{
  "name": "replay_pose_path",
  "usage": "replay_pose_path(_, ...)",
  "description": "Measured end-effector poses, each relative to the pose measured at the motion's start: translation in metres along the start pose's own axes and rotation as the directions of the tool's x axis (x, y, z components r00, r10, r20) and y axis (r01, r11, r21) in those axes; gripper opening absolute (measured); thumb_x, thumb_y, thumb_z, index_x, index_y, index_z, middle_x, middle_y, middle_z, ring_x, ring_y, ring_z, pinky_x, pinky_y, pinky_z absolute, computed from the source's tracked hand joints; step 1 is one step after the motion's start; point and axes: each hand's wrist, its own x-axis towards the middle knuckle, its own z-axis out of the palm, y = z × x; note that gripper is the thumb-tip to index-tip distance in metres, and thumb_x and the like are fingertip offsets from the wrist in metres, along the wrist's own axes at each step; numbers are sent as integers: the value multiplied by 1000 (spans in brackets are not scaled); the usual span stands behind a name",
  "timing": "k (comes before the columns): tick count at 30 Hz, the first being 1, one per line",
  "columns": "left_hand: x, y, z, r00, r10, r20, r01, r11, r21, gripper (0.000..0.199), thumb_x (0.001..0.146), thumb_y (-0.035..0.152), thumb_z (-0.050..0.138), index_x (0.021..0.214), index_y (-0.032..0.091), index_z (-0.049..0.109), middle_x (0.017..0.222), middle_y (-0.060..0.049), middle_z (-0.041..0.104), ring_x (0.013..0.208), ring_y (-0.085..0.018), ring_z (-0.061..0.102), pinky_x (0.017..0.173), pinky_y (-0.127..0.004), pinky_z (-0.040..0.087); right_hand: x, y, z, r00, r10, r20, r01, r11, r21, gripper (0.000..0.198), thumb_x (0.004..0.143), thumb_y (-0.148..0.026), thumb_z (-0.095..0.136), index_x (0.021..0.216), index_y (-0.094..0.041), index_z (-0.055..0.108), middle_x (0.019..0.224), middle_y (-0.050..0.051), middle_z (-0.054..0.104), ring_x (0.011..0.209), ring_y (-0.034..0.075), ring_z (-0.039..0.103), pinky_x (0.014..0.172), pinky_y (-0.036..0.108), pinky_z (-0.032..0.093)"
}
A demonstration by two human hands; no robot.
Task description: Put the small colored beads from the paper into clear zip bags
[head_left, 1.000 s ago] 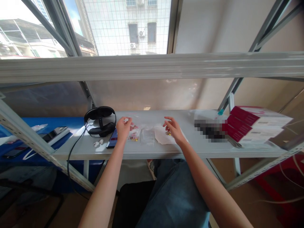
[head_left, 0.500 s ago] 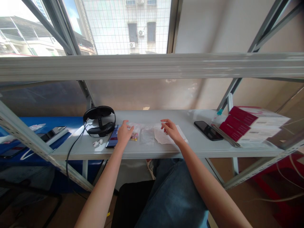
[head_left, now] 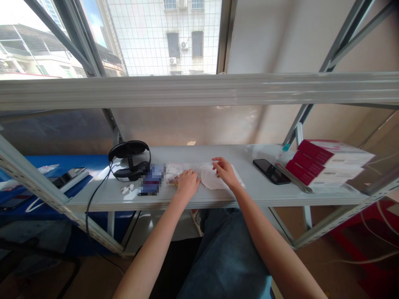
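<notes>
My left hand (head_left: 188,183) lies palm down over the clear plastic bag (head_left: 197,170) in the middle of the shelf, fingers stretched forward and thumb to the right. Just left of it is another clear bag (head_left: 174,169) with small colourful pieces (head_left: 173,181) inside, partly covered by the hand. My right hand (head_left: 226,172) hovers above a crumpled white sheet (head_left: 210,178), its fingers curled. A small brownish speck shows beneath those fingers; what it is I cannot make out. Left of the bags lies a dark blue phone or booklet (head_left: 152,178), its surface blurred.
A black headset (head_left: 131,160) with a cable and white earbuds (head_left: 127,189) sit at left. To the right lie a black phone (head_left: 271,171) and a stack of dark red and white boxes (head_left: 324,164). A metal beam (head_left: 199,89) crosses above the shelf (head_left: 174,199).
My left hand has moved right, from beside the bag of colourful pieces to over the clear bag. My right hand keeps its curled pose above the white sheet.
</notes>
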Motion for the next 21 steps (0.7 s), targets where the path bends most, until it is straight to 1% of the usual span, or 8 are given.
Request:
replay_pose_path(4, -2, -1, 6, 1000, -11, -21, 11, 1000, 0, 20, 82, 21, 44, 79, 18, 64, 86, -12, 62, 89, -27, 54, 74, -37, 42, -1, 0, -1, 1000, -1, 7, 1, 1000, 1, 31, 77, -42, 48, 97, -19, 57, 65, -1, 56, 53, 10, 47, 49, 23, 40)
replay_pose_path(9, -2, -2, 11, 999, -7, -32, 6, 1000, -23, 22, 83, 18, 41, 78, 16, 62, 84, -13, 61, 89, -27, 55, 75, -37, 42, -1, -2, 0, 1000, -10, 23, 11, 1000, -17, 29, 78, -41, 48, 93, -19, 58, 64, 0, 56, 51, 10, 46, 50, 23, 40)
replay_pose_path(11, -2, 0, 12, 999, -22, -24, 22, 1000, -6, 21, 84, 17, 40, 84, 16, 61, 85, -12, 61, 90, -27, 55, 74, -36, 43, -1, -2, 1, 1000, -11, 26, 12, 999, -33, 28, 77, -41, 48, 91, -19, 59, 64, 0, 56, 50, 10, 46, 50, 23, 40)
replay_pose_path(13, -2, 1, 11, 998, -61, -16, 62, 998, 19, 21, 84, 16, 40, 98, 16, 56, 85, -11, 61, 89, -25, 56, 71, -33, 43, -1, -2, 1, 1000, -14, 27, 15, 998, -53, 28, 77, -41, 48, 90, -19, 59, 64, 0, 57, 50, 10, 47, 50, 23, 40)
replay_pose_path(15, -2, 4, 9, 995, -100, -5, 100, 994, 43, 27, 84, 14, 40, 110, 17, 48, 83, -9, 61, 87, -23, 58, 69, -31, 44, -1, -2, 1, 1000, -10, 25, 12, 998, -68, 28, 78, -42, 48, 89, -18, 59, 64, 0, 57, 51, 10, 47, 50, 23, 40)
replay_pose_path(16, -2, 5, 7, 994, -108, 1, 108, 993, 53, 30, 83, 13, 41, 112, 18, 45, 82, -8, 62, 86, -23, 58, 68, -30, 43, -1, -2, 1, 1000, -7, 23, 9, 997, -72, 28, 78, -42, 48, 89, -18, 59, 64, 0, 57, 51, 10, 47, 51, 23, 40)
replay_pose_path(19, -2, 7, 3, 995, -102, -13, 102, 993, 56, 29, 82, 11, 42, 110, 19, 46, 80, -6, 62, 84, -22, 59, 69, -30, 43, -1, -2, 1, 1000, -6, 22, 7, 997, -79, 27, 77, -41, 48, 88, -19, 59, 64, 0, 57, 52, 11, 48, 51, 23, 41)
replay_pose_path(21, -2, 8, 0, 993, -99, -67, 100, 995, 10, 25, 82, 11, 44, 105, 20, 49, 80, -6, 63, 85, -22, 58, 71, -32, 42, -1, -2, 1, 1000, -9, 24, 11, 996, -85, 26, 77, -40, 48, 88, -19, 59, 64, 0, 56, 52, 11, 48, 51, 23, 40)
